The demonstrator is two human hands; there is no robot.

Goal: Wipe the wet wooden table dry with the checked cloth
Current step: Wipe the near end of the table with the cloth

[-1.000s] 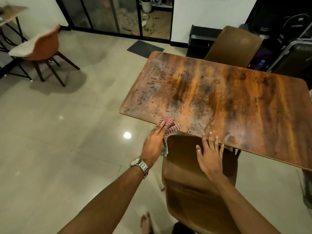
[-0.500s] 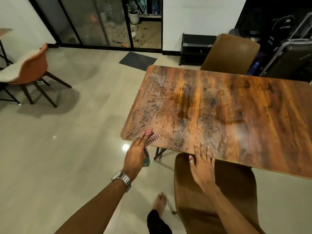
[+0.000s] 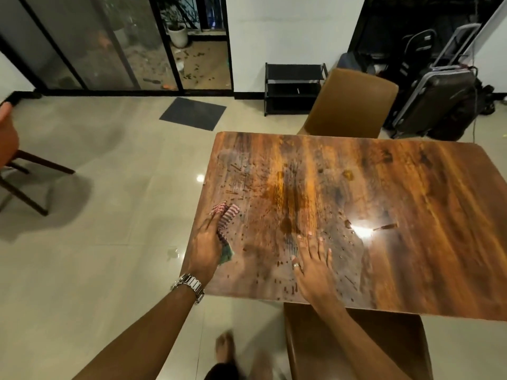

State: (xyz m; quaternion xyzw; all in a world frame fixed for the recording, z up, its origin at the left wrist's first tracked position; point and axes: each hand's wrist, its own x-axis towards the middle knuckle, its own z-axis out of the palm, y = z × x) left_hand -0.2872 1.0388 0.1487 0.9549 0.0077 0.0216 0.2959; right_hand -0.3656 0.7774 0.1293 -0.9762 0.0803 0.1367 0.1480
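A person's left hand [image 3: 205,249] pressed the checked cloth [image 3: 226,215] flat, fingers together, near the wooden table's [image 3: 411,242] left edge, while the right hand [image 3: 312,266] rested spread and empty. Droplets covered most of the top; wiping appeared barely begun.

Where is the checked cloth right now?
In the head view, the checked cloth lies under the left hand on the wooden table, near its left edge.
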